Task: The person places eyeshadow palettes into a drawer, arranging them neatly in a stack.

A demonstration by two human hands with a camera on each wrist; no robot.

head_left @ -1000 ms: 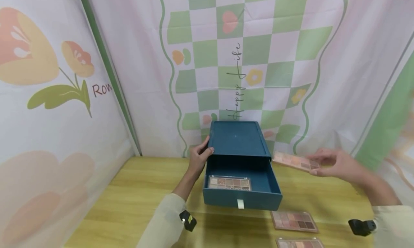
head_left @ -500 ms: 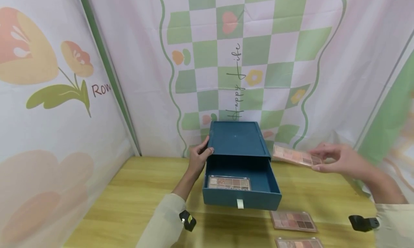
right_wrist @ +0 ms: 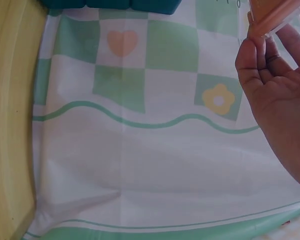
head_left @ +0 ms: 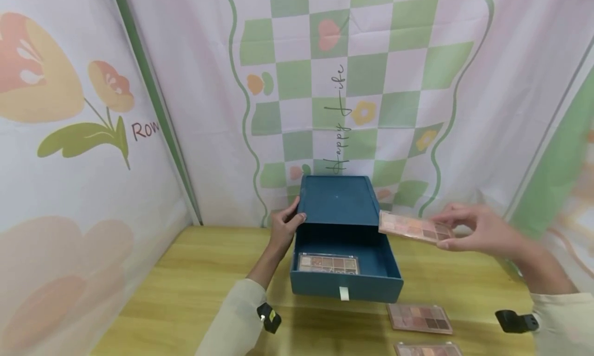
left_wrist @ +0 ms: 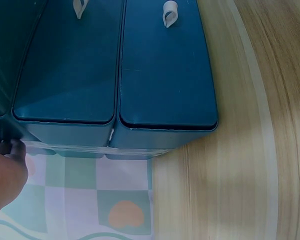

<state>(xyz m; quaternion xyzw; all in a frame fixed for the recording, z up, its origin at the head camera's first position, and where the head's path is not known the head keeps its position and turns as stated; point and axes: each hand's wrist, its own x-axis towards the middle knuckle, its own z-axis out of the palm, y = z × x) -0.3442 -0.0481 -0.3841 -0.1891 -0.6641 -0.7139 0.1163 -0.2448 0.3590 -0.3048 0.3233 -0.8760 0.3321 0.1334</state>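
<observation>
A dark blue drawer cabinet [head_left: 339, 198] stands against the backdrop, its top drawer [head_left: 320, 286] pulled out. Inside that drawer, on the left, lies an eyeshadow palette [head_left: 328, 264] under a clear lid. My left hand [head_left: 284, 228] holds the cabinet's left side, thumb at the front edge of the top; in the left wrist view only part of this hand [left_wrist: 7, 172] shows. My right hand [head_left: 482, 232] pinches another eyeshadow palette [head_left: 403, 227] by its right end, beside the cabinet's right front corner. The right wrist view shows the fingers under that palette [right_wrist: 270, 15].
Two more eyeshadow palettes [head_left: 419, 318] lie on the wooden table [head_left: 185, 284], right of the drawer; the nearer one is cut off by the frame. Below the pulled-out drawer, shut drawers [left_wrist: 165, 75] with white tabs show. A printed cloth [head_left: 292, 77] hangs close behind.
My right hand has raised its palette slightly and brought it left, so its far end now overlaps the cabinet's right front corner. The left hand and the drawer have stayed put.
</observation>
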